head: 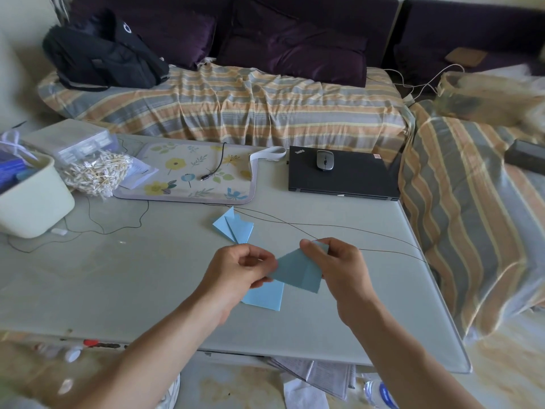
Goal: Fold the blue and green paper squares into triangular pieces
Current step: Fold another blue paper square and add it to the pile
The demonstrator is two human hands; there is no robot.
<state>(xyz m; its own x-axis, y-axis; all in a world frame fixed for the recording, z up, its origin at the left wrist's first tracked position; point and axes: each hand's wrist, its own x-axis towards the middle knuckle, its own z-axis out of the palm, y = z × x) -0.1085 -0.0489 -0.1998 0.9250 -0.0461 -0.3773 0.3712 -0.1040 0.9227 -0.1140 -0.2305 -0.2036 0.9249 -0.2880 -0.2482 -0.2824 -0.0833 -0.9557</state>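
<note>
Pinched at opposite ends, a folded pale-blue paper sheet (298,273) is held just above the grey glass table (124,278): the left hand (239,276) grips its 9 o'clock corner between thumb and curled fingers, the right hand (339,267) clasps its 2 o'clock corner. Another blue paper piece (265,298) lies on the table beneath the left hand. Finished blue triangular folded pieces (234,227) rest at 12 o'clock, near a thin dark cable (368,231) and a closed black laptop (345,172).

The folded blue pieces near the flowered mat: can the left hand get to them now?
Probably not at once. The left hand pinches the blue paper together with the right hand. The folded pieces lie uncovered on the table just beyond it, so once it lets go the way looks free.
</note>
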